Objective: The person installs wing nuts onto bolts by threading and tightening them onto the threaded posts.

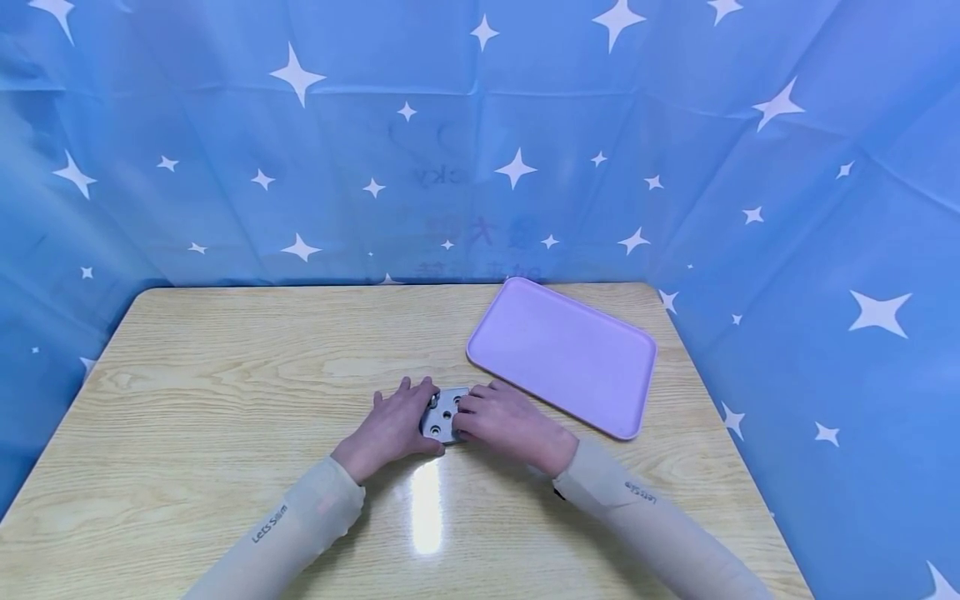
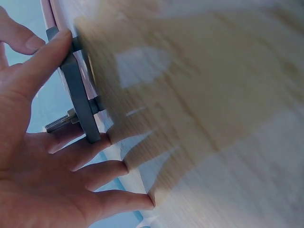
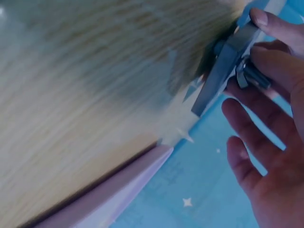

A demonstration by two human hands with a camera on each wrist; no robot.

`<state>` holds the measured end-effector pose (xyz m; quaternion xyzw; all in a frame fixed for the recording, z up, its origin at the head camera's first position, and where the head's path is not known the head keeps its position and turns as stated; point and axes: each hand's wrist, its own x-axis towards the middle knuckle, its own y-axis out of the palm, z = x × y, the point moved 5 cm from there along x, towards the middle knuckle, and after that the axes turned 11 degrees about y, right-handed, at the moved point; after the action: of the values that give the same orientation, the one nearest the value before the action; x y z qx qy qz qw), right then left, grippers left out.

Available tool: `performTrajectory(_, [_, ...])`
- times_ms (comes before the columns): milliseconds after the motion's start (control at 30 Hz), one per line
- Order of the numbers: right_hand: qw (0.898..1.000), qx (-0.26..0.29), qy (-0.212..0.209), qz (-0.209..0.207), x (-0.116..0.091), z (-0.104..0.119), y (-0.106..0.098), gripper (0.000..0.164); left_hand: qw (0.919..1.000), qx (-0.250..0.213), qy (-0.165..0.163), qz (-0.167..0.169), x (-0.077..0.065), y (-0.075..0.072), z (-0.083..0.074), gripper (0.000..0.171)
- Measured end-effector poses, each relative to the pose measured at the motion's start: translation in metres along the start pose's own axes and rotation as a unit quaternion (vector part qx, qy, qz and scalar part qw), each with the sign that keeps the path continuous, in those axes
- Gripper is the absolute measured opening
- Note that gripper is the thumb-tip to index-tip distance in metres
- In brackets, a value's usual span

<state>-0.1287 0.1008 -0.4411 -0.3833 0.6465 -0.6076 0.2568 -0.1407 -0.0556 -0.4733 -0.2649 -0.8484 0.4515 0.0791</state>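
A grey metal plate [image 1: 446, 425] with several round holes lies between both hands near the table's middle. My left hand [image 1: 392, 425] grips it by its edges, thumb on the near side and fingers spread along the far side. In the left wrist view, a threaded bolt [image 2: 59, 122] with a nut sticks up from the plate, and short dark studs hold its underside off the table. My right hand [image 1: 510, 423] is at the plate's right end, pinching another bolt [image 3: 256, 77] with a shiny metal piece around its base. The fingers partly hide that fastener.
A purple tray [image 1: 570, 358] lies at an angle behind and to the right of the hands, near the right forearm. The wood-grain table [image 1: 225, 375] has rounded back corners. A blue curtain with white stars [image 1: 480, 150] hangs along its back and sides.
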Motion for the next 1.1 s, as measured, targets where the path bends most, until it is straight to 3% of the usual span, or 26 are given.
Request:
performTrajectory(133, [1.0, -0.001, 0.013, -0.027, 0.002, 0.003, 0.002, 0.006, 1.0, 0.005, 0.005, -0.002, -0.001, -0.001, 0.0, 0.091])
performTrajectory(333, [0.997, 0.004, 0.068, -0.041, 0.004, 0.007, 0.003, 0.009, 0.9999, 0.008, 0.007, -0.003, -0.001, -0.001, 0.0, 0.091])
performTrajectory(467, [0.995, 0.007, 0.094, -0.037, 0.004, 0.01, 0.004, 0.013, 0.9999, 0.009, 0.008, -0.005, -0.001, -0.001, 0.0, 0.091])
performTrajectory(667, [0.991, 0.065, 0.114, 0.001, 0.003, 0.003, -0.001, 0.03, 0.9997, 0.007, 0.021, -0.012, -0.002, -0.002, 0.0, 0.09])
performTrajectory(767, [0.993, 0.072, 0.088, 0.032, 0.001, -0.003, -0.007, 0.034, 0.9997, -0.001, 0.022, -0.011, -0.002, -0.002, -0.001, 0.09])
performTrajectory(900, [0.996, 0.042, 0.018, 0.07, -0.002, -0.006, -0.011, 0.038, 0.9997, -0.004, 0.022, -0.008, -0.002, -0.003, -0.001, 0.09])
performTrajectory(1100, [0.997, 0.009, -0.023, 0.079, -0.004, -0.005, -0.01, 0.034, 0.9997, -0.006, 0.022, -0.006, -0.001, -0.003, -0.002, 0.088])
